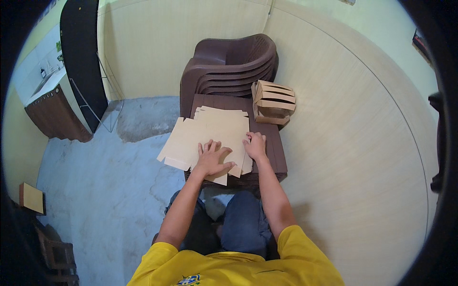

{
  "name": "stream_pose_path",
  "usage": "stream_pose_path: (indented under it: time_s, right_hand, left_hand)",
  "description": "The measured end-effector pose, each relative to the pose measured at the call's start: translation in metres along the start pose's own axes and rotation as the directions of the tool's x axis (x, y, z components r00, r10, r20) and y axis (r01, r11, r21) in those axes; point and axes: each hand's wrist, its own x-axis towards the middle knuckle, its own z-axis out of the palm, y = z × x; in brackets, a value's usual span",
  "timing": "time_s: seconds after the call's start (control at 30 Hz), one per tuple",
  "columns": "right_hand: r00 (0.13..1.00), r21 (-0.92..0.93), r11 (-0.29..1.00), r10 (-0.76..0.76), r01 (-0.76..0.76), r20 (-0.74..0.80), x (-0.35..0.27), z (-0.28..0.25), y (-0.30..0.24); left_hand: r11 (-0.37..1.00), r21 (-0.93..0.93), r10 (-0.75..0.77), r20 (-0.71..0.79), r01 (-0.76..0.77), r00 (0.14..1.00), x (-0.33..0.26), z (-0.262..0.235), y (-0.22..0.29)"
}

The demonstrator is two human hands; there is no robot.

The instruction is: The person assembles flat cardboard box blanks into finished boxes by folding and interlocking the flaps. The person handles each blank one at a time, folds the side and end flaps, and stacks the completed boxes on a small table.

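Observation:
Flat tan cardboard box blanks point(220, 125) with notched edges lie in a loose, skewed pile on a brown plastic surface point(269, 155) in front of me. My left hand point(211, 158) rests on the top sheet near its close edge, palm down and fingers spread. At the pile's right edge, my right hand point(256, 144) has its fingers curled in against the cardboard. Its fingertips are partly hidden, so whether they pinch the sheet's edge is hard to see. One blank sticks out to the left beyond the surface.
Stacked brown plastic chairs point(229, 64) stand behind the pile. Several folded cardboard boxes point(275, 102) sit at the far right of the surface, beside the pale wall point(343, 143). A sink counter with a brown curtain point(59, 114) and a black panel point(83, 57) are at the far left.

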Motion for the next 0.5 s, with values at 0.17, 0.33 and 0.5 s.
stream_pose_path:
  time_s: [0.17, 0.33, 0.5]
  right_hand:
    - [0.998, -0.095, 0.995, -0.017, 0.011, -0.062, -0.002, 0.001, -0.008]
    - [0.996, 0.161, 0.986, -0.038, 0.052, -0.084, -0.007, -0.002, -0.006]
    - [0.993, 0.287, 0.954, -0.056, 0.085, -0.108, -0.012, -0.004, -0.001]
  left_hand:
    - [0.987, -0.127, -0.122, -0.183, 0.099, 0.976, 0.009, 0.004, 0.004]
    - [0.975, 0.077, -0.187, -0.207, 0.207, 0.960, 0.031, 0.009, 0.018]
    - [0.998, 0.026, -0.050, -0.199, 0.057, 0.979, 0.057, 0.022, 0.020]
